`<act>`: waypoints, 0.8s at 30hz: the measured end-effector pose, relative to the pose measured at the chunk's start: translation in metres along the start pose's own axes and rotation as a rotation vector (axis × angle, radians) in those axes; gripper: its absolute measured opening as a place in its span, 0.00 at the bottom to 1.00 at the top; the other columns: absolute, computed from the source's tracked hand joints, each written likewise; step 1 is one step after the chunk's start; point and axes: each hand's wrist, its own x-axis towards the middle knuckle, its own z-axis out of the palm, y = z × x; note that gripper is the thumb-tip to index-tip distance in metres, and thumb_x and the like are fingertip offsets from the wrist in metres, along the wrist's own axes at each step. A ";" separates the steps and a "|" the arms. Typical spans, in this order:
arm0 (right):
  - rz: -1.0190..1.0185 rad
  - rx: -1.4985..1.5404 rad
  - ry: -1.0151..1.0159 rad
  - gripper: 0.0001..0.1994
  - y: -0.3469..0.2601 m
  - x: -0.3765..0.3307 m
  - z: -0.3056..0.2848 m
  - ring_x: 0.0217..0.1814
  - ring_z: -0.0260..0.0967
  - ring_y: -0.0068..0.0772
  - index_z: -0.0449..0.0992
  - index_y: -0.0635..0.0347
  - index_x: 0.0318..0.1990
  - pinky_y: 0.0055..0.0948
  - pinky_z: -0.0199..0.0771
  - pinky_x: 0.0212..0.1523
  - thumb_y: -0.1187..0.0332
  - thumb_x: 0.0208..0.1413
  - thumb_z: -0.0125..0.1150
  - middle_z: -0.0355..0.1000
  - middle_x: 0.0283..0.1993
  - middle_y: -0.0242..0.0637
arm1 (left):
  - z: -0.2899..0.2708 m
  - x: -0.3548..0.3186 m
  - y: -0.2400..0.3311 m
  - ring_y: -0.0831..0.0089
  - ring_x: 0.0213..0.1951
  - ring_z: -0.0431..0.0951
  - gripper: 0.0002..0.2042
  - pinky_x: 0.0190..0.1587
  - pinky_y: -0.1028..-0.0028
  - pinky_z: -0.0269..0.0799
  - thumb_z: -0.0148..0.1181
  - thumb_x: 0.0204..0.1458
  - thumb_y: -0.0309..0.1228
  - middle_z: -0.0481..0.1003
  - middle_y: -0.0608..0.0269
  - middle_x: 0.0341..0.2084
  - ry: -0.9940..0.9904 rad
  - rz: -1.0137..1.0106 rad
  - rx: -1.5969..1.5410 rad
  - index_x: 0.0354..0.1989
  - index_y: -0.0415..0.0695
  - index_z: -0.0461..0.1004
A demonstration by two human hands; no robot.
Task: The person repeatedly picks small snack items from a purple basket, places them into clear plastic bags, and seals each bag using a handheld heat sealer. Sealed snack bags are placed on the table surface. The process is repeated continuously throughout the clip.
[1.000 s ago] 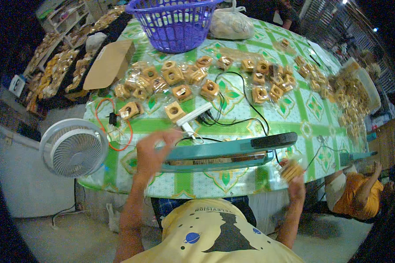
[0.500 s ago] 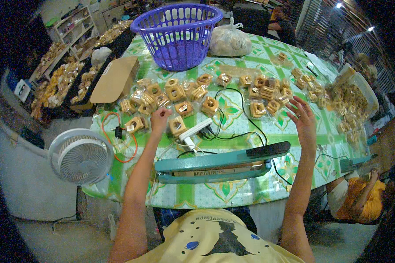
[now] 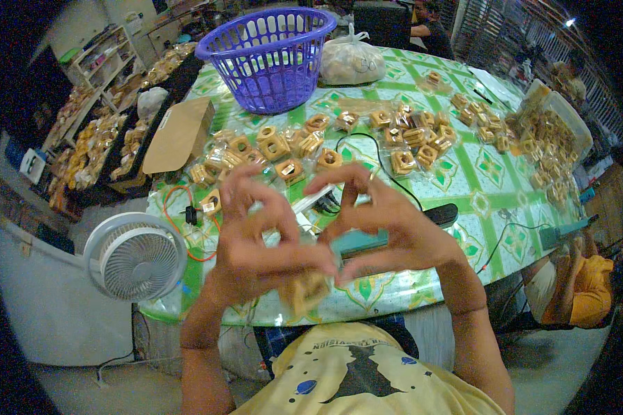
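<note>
My left hand [image 3: 253, 249] and my right hand [image 3: 401, 232] are raised before me, their thumbs and fingertips meeting in pinches. Between them hangs a small clear plastic packet of tan pieces [image 3: 304, 294], blurred by motion, its top edge at my fingertips. Behind my right hand a teal bag sealer [image 3: 360, 242] with a black handle end [image 3: 441, 215] lies on the table, partly covered. Beyond my hands are several packed tan blocks with round holes [image 3: 275, 147]. A white power strip [image 3: 310, 202] shows between my hands.
A purple basket [image 3: 263, 97] and a knotted plastic bag [image 3: 353, 62] stand at the back. A white fan [image 3: 137, 259] is at left, near an orange cord [image 3: 167, 214]. At right are a clear tub [image 3: 567, 124], a second teal sealer [image 3: 564, 234] and a seated person in orange [image 3: 581, 290].
Both hands have come together toward me, the left from among the packets, the right from the table's right side. A packet of tan pieces now hangs between them. The view has shifted slightly.
</note>
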 end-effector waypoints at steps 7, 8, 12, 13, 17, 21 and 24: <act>-0.106 0.325 -0.223 0.06 -0.035 -0.033 0.028 0.36 0.61 0.31 0.78 0.56 0.29 0.29 0.64 0.33 0.66 0.50 0.70 0.62 0.58 0.48 | -0.014 -0.020 0.059 0.76 0.29 0.69 0.13 0.52 0.53 0.62 0.72 0.31 0.43 0.64 0.79 0.19 -0.124 0.120 -0.228 0.29 0.58 0.80; -0.122 0.310 -0.213 0.07 -0.040 -0.039 0.027 0.35 0.61 0.31 0.78 0.56 0.28 0.28 0.64 0.31 0.67 0.51 0.69 0.62 0.58 0.47 | -0.016 -0.021 0.063 0.75 0.29 0.69 0.14 0.52 0.54 0.63 0.72 0.32 0.44 0.64 0.78 0.19 -0.128 0.107 -0.303 0.26 0.54 0.77; -0.336 0.294 -0.067 0.09 -0.059 -0.050 0.028 0.23 0.64 0.33 0.75 0.58 0.23 0.26 0.63 0.21 0.69 0.51 0.69 0.73 0.39 0.43 | -0.020 -0.022 0.071 0.74 0.31 0.69 0.15 0.51 0.57 0.65 0.73 0.33 0.44 0.65 0.78 0.20 -0.232 0.142 -0.315 0.24 0.53 0.74; -0.429 0.299 -0.028 0.10 -0.063 -0.051 0.029 0.21 0.65 0.34 0.74 0.59 0.22 0.27 0.64 0.20 0.69 0.51 0.68 0.74 0.34 0.42 | -0.019 -0.023 0.075 0.75 0.31 0.69 0.16 0.51 0.58 0.66 0.73 0.33 0.45 0.65 0.78 0.20 -0.185 0.152 -0.306 0.24 0.53 0.73; -0.269 -0.050 -0.168 0.08 -0.089 -0.064 0.024 0.20 0.68 0.32 0.74 0.63 0.28 0.31 0.67 0.18 0.70 0.51 0.67 0.69 0.28 0.39 | -0.019 -0.027 0.095 0.76 0.35 0.71 0.18 0.47 0.63 0.73 0.74 0.35 0.47 0.65 0.77 0.22 -0.002 0.239 -0.297 0.23 0.53 0.71; -0.059 -0.109 -0.306 0.11 -0.100 -0.063 0.026 0.24 0.68 0.29 0.75 0.58 0.30 0.27 0.66 0.18 0.63 0.48 0.71 0.66 0.34 0.41 | -0.033 -0.033 0.119 0.73 0.35 0.72 0.24 0.42 0.68 0.74 0.79 0.19 0.50 0.70 0.78 0.27 -0.141 0.029 -0.332 0.28 0.61 0.75; -0.017 -0.060 -0.257 0.14 -0.105 -0.064 0.020 0.27 0.68 0.30 0.74 0.56 0.27 0.26 0.67 0.20 0.60 0.46 0.73 0.66 0.38 0.42 | -0.028 -0.032 0.116 0.73 0.37 0.73 0.24 0.41 0.69 0.75 0.78 0.25 0.50 0.70 0.76 0.28 -0.027 0.083 -0.285 0.31 0.58 0.74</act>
